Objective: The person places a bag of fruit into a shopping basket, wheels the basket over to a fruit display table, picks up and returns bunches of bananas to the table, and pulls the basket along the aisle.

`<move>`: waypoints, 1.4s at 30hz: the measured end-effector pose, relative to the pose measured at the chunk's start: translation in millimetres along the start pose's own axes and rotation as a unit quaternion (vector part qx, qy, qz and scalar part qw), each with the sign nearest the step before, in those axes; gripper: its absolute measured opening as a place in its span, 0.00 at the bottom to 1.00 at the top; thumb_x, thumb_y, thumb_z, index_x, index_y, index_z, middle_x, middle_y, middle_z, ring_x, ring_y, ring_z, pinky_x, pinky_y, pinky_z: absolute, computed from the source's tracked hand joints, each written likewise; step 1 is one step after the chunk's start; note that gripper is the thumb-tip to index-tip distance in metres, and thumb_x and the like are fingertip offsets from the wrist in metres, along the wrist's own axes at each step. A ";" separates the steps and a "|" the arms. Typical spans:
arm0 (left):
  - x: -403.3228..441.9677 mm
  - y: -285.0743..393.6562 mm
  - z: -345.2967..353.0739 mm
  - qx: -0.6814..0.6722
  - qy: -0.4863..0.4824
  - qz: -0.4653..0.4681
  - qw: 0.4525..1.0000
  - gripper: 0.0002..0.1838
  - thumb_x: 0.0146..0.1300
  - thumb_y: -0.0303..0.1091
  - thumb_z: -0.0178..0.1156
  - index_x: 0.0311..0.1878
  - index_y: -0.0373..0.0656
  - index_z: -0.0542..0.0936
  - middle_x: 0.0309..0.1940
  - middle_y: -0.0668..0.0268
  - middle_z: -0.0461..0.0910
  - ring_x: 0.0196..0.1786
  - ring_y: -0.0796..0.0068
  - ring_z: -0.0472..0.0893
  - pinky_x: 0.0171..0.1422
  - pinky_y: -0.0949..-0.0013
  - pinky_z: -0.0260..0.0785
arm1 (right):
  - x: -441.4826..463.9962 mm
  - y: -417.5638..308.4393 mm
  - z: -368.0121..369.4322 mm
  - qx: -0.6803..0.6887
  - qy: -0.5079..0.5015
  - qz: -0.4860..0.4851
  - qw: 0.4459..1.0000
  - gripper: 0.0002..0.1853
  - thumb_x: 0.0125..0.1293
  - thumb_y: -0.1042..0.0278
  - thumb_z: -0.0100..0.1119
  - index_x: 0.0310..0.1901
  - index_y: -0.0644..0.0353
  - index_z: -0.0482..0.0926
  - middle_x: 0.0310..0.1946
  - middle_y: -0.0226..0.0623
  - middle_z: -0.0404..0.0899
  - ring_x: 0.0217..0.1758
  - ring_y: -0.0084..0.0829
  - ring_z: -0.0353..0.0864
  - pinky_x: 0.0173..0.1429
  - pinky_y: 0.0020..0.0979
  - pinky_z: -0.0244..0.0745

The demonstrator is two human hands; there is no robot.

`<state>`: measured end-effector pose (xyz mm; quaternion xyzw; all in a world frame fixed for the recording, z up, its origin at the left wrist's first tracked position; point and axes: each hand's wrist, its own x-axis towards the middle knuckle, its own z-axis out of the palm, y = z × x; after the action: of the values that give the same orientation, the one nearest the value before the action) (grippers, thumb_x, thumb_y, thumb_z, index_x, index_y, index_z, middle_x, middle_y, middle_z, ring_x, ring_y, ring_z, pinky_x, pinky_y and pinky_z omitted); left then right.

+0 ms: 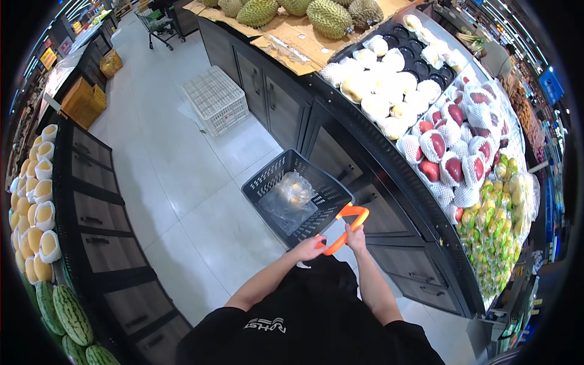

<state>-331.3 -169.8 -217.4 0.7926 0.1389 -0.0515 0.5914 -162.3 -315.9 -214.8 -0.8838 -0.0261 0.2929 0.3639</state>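
Grip on handle, cabinets beside.

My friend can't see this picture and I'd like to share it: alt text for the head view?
A person in black holds the orange handle of a dark basket with left hand and right hand; clear plastic bags lie inside. Durians and foam-netted fruit line one side of the tiled aisle, watermelons the other.

Matt grey plastic basket; smooth orange plastic handle; glossy floor tiles.
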 end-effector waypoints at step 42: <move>97.8 43.7 -98.0 0.154 0.137 -0.269 0.941 0.23 0.55 0.55 0.62 0.43 0.46 0.84 0.35 0.53 0.84 0.41 0.50 0.83 0.46 0.51 0.75 | 151.0 -185.9 49.5 -0.148 -0.225 -0.302 0.915 0.19 0.70 0.52 0.49 0.34 0.60 0.80 0.28 0.51 0.80 0.38 0.56 0.79 0.43 0.52 0.71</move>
<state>-233.6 -72.4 -172.1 0.8064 0.4171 -0.1209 0.4015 -33.0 -109.3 -195.5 -0.7883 -0.4160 0.3527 0.2849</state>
